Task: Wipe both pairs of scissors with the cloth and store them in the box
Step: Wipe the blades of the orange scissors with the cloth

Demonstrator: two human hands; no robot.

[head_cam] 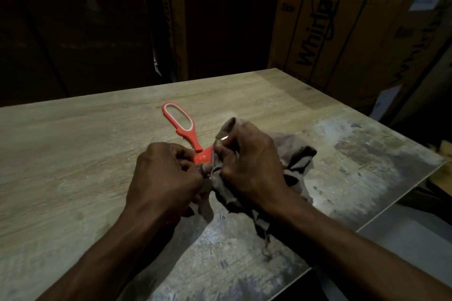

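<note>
A pair of scissors with orange handles (179,122) is held over the middle of the wooden table (73,144). One handle loop sticks up and away from me; the other handle is hidden inside my left hand (166,173), which grips it. My right hand (247,164) holds a grey-brown cloth (297,164) bunched around the blades, which are almost entirely covered; only a small glint of metal shows near my right thumb. The cloth's loose end trails onto the table below my right wrist. No second pair of scissors and no storage box are in view.
Large cardboard appliance boxes (342,27) stand behind the table at the right. The table's right part has a worn, scuffed grey patch (354,154). The table's right edge runs diagonally near my right forearm. The background at left is dark.
</note>
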